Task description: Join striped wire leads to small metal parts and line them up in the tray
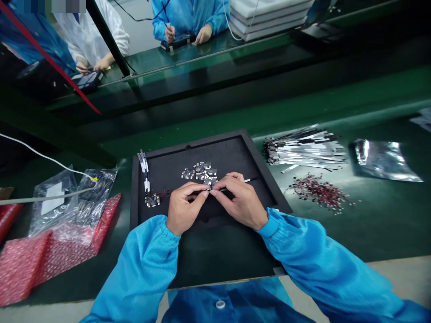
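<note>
My left hand (pixel 186 207) and my right hand (pixel 240 201) meet above a black tray (pixel 202 146), their fingertips pinching a thin black wire (pixel 248 181) with a pale tip. A small pile of tiny circuit boards (pixel 198 172) lies on the tray just beyond my fingers. Nearer my left hand, a single board with fine wires attached (pixel 152 200) rests by the tray's left edge. Several white-and-black strips (pixel 144 172) lie above that board. Both sleeves are blue.
Right of the tray lie a heap of silver strips (pixel 305 150), scattered small red components (pixel 318 193) and a silver bag (pixel 384 160). Clear plastic bags (pixel 74 202) and pink bubble wrap (pixel 60 251) sit left. Two co-workers (pixel 190 18) work across the green belt.
</note>
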Action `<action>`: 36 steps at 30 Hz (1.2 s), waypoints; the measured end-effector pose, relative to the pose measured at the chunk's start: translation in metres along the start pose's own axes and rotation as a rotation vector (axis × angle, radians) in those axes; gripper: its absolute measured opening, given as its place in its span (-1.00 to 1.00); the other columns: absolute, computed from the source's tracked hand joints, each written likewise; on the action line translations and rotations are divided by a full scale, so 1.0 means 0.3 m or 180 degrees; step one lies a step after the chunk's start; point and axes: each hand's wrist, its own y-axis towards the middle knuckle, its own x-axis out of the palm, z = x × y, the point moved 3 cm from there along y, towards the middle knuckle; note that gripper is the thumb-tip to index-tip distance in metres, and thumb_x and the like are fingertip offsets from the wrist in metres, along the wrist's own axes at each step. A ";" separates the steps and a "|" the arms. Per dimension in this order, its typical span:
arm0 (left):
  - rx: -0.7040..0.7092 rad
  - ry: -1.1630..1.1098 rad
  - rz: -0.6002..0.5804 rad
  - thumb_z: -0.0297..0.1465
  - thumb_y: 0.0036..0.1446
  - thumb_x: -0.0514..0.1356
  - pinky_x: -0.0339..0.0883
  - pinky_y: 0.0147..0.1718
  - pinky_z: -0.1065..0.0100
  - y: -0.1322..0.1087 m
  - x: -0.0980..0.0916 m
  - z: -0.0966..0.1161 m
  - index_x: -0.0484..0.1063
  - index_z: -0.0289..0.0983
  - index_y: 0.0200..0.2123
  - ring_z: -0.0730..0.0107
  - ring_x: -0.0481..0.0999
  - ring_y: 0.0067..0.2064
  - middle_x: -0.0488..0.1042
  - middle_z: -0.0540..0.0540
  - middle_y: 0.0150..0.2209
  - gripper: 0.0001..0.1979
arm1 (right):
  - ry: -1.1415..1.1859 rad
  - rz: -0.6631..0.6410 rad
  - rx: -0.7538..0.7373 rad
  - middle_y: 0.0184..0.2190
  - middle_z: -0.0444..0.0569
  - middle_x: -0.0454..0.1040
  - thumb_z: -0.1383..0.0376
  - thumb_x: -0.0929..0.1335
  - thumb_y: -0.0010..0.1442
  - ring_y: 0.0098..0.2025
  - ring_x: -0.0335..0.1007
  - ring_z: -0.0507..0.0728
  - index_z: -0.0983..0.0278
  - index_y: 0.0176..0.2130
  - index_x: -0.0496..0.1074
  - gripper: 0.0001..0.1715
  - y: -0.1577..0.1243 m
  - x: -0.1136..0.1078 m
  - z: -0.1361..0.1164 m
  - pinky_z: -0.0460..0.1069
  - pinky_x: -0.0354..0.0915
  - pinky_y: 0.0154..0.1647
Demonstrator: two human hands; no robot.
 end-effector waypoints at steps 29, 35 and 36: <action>-0.0629 -0.1085 -0.0391 -0.24 0.02 0.41 0.44 -0.29 0.37 -0.028 0.020 -0.006 0.54 -0.36 -0.34 0.42 0.52 -0.35 0.53 -0.11 -0.34 -0.71 | 0.0104 -0.0055 -0.0220 -0.39 -0.10 0.56 0.31 0.38 0.32 -0.28 0.53 0.17 0.17 -0.25 0.48 -0.94 -0.033 -0.001 0.008 0.08 0.46 -0.19; -0.0615 -0.1240 -0.0420 -0.18 0.04 0.40 0.45 -0.31 0.35 -0.022 0.014 -0.011 0.53 -0.36 -0.33 0.41 0.53 -0.38 0.53 -0.10 -0.39 -0.67 | 0.0322 -0.0266 -0.0267 -0.29 -0.03 0.56 0.38 0.36 0.32 -0.22 0.52 0.18 0.20 -0.09 0.46 -0.85 -0.034 -0.002 -0.007 0.09 0.44 -0.15; -0.0636 -0.1278 -0.0389 -0.17 0.05 0.39 0.45 -0.33 0.36 -0.021 0.015 -0.013 0.52 -0.36 -0.32 0.41 0.53 -0.39 0.52 -0.10 -0.41 -0.66 | 0.0300 -0.0250 -0.0282 -0.27 -0.02 0.56 0.38 0.36 0.31 -0.20 0.52 0.19 0.20 -0.07 0.46 -0.82 -0.033 -0.003 -0.009 0.11 0.44 -0.13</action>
